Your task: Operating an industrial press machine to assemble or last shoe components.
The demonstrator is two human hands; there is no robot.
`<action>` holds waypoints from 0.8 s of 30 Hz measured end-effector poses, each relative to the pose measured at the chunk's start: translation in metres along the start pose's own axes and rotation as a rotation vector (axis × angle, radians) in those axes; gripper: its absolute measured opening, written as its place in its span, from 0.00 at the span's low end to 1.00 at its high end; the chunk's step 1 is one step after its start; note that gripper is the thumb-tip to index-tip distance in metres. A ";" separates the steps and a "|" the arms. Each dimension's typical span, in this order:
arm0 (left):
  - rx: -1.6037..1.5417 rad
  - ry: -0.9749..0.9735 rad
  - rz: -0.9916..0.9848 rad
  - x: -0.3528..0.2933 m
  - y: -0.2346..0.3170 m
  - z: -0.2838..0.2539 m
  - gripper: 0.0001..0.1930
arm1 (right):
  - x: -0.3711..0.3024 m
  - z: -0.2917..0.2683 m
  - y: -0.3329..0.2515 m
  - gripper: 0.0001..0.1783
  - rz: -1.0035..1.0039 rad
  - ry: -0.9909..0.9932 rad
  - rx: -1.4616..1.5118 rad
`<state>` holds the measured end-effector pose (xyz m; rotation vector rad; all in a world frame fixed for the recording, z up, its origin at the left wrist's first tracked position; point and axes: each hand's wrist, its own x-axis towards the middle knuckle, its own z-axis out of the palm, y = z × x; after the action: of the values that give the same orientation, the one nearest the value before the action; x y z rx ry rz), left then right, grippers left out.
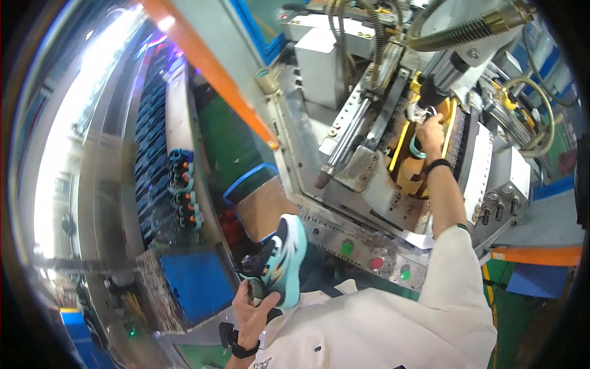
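Observation:
My left hand (257, 307) is closed round the heel end of a sneaker (283, 261) with a teal sole and a black and white upper. It holds the sneaker toe up, in front of my body. My right hand (431, 132) reaches into the machine's yellow-edged slot (405, 178), its fingers bent round a whitish piece. A teal curved edge (415, 149) shows beside the wrist, so this looks like a second sneaker, mostly hidden by the hand. Just above the fingers stands a dark machine part (434, 89).
Metal cylinders (350, 138) and hoses (467, 37) flank the slot. Green and red buttons (376, 263) line the machine's front panel. To the left runs a conveyor (153, 154) carrying several dark and teal shoes (184, 190). An orange bar (215, 74) crosses above a blue-framed brown board (261, 206).

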<state>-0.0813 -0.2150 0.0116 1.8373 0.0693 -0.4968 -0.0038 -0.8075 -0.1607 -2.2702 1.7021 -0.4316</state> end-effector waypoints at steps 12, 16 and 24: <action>0.183 0.370 -0.113 -0.089 -0.106 0.004 0.31 | -0.373 0.041 0.032 0.11 -1.086 -0.464 0.434; 0.205 0.486 -0.190 -0.105 -0.126 0.001 0.35 | -0.374 0.108 0.061 0.11 -1.141 -0.451 0.348; -0.025 0.844 -0.383 -0.176 -0.224 -0.065 0.37 | -0.355 0.118 0.064 0.12 -1.237 -0.607 0.257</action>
<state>-0.2875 -0.0469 -0.1092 1.8984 1.0019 0.0565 -0.1079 -0.4793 -0.3202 -2.5773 -0.1403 -0.1109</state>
